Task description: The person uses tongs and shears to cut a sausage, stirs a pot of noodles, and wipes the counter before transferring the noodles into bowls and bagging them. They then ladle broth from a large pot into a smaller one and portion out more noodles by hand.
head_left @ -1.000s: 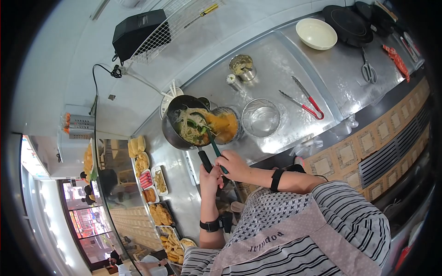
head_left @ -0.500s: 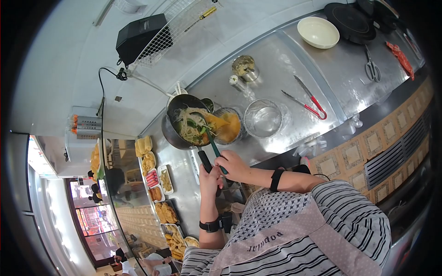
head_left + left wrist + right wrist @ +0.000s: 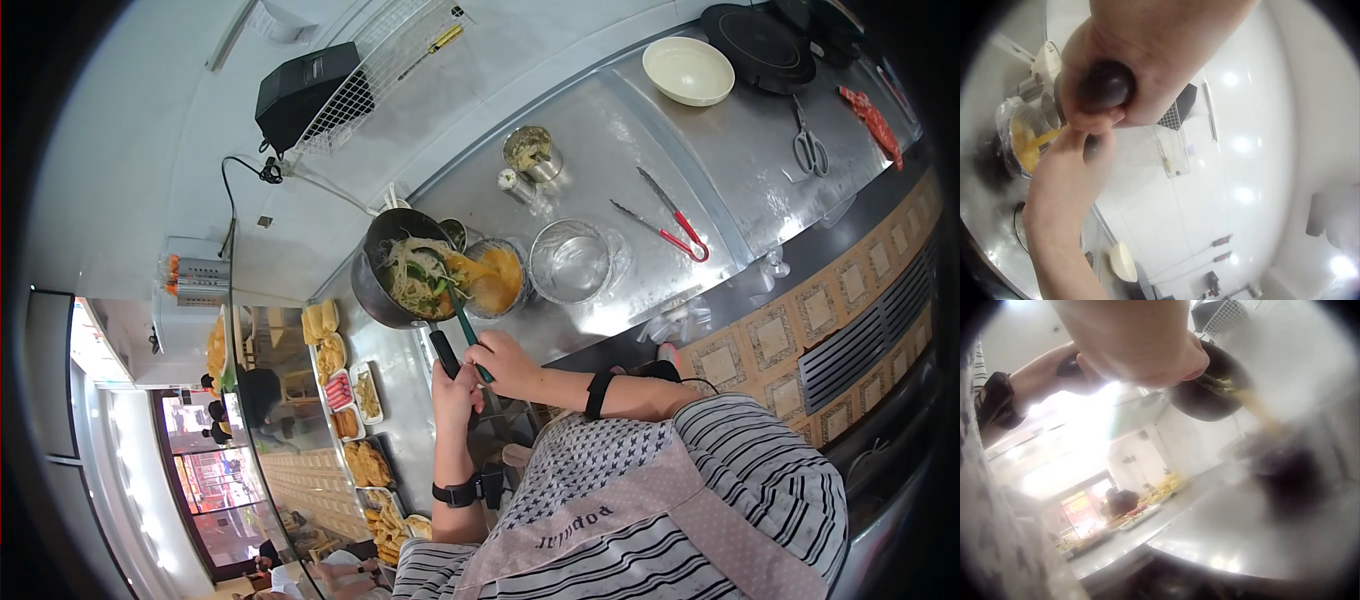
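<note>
A dark pot (image 3: pixel 372 290), tilted to the right, holds noodles and greens (image 3: pixel 412 280). Orange broth runs from its rim into a bowl lined with clear plastic (image 3: pixel 497 283); the stream (image 3: pixel 1045 139) also shows in the left wrist view. My left hand (image 3: pixel 455 397) grips the pot's black handle (image 3: pixel 444 352). Close beside it, my right hand (image 3: pixel 506 362) holds a green utensil (image 3: pixel 465 325) whose far end lies among the noodles. In the right wrist view the pot (image 3: pixel 1210 394) hangs above the counter, which is blurred there.
Right of the lined bowl stands a second plastic-lined bowl (image 3: pixel 570 262), then red-handled tongs (image 3: pixel 672 228). Behind are metal containers (image 3: pixel 527 149). A cream bowl (image 3: pixel 688 72), scissors (image 3: pixel 808 148) and black pan (image 3: pixel 757 47) lie farther right. Food trays (image 3: pixel 366 462) line the left.
Broth keeps pouring from the tilted pot. Both hands hold their places and grips, while the background has shifted slightly with the head's view.
</note>
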Available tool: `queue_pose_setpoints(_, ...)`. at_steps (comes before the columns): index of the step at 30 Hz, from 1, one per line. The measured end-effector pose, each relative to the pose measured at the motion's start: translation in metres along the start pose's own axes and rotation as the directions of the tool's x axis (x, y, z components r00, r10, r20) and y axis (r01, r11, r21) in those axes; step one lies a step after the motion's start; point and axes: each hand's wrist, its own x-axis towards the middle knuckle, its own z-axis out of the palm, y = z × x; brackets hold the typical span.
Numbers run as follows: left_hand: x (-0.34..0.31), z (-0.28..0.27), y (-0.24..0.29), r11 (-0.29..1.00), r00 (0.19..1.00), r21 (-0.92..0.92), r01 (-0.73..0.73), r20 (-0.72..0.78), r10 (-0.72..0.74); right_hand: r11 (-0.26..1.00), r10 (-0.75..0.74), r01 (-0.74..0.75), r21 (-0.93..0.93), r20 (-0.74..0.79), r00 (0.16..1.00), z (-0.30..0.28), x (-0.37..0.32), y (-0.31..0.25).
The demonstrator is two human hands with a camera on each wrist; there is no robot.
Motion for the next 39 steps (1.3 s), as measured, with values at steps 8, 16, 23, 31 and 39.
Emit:
queue_pose_setpoints(8, -0.004, 0.003, 0.003, 0.998, 1.0, 0.068, -0.017, -0.016, 0.018, 1.0, -0.001, 0.001, 0.005, -0.009, 1.0, -0.001, 0.0, -0.002)
queue_pose_setpoints(16, -0.008, 0.002, 0.005, 0.994, 0.998, 0.099, -0.048, -0.037, 0.052, 1.0, -0.015, 0.016, 0.02, -0.044, 0.999, 0.0, 0.0, -0.004)
queue_pose_setpoints(23, -0.009, -0.002, 0.002, 1.0, 0.999, 0.025, -0.008, -0.036, 0.009, 0.999, -0.033, 0.033, 0.003, -0.039, 0.999, 0.002, 0.001, -0.005)
queue_pose_setpoints(31, -0.006, -0.067, -0.051, 0.558, 0.934, -0.791, 0.251, 0.348, 0.073, 0.997, 0.042, -0.013, -0.079, 0.371, 0.928, -0.016, 0.038, -0.041)
queue_pose_setpoints(39, -0.028, -0.075, -0.081, 0.265, 0.798, -0.867, 0.421, 0.493, 0.347, 0.904, 0.319, -0.071, -0.422, 0.555, 0.768, -0.077, 0.055, -0.051)
